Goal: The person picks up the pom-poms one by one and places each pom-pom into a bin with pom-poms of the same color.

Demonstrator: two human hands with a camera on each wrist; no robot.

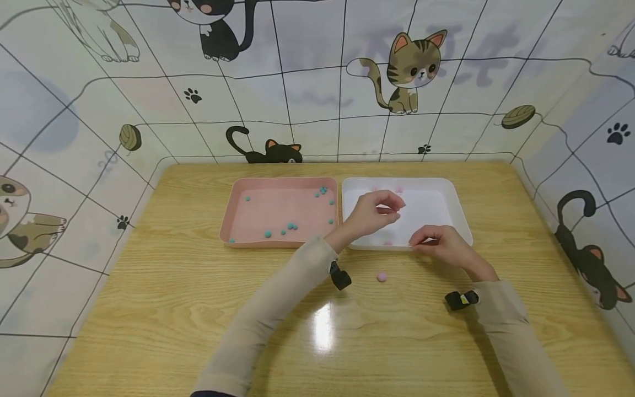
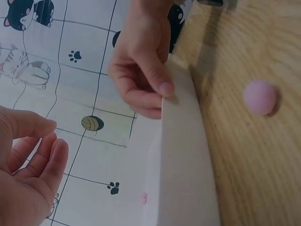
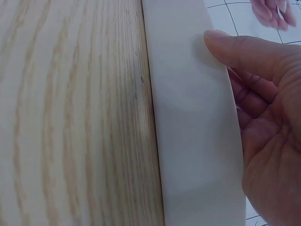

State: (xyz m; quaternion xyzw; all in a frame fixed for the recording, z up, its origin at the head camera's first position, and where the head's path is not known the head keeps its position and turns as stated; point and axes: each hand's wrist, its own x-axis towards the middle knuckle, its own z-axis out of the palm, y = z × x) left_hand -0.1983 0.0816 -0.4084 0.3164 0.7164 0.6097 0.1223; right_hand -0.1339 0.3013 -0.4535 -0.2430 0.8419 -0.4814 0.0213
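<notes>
My right hand [image 1: 446, 245] grips the front rim of the white tray [image 1: 458, 215], thumb on the outer wall and fingers inside, as the right wrist view shows. Above the tray hovers my left hand [image 1: 374, 212], its fingers loosely curled with the tips close together; I see nothing between them. A small pink ball [image 1: 381, 277] lies on the table in front of the tray, also large in the left wrist view. Inside the white tray are a few small pink pieces [image 1: 399, 189], partly hidden by the left hand.
A pink tray [image 1: 278, 187] stands directly left of the white one, with several small teal balls [image 1: 268, 234] scattered in it. Both trays sit on a wooden table [image 1: 173, 309]. Cat-patterned walls [image 1: 317, 99] enclose the back and sides.
</notes>
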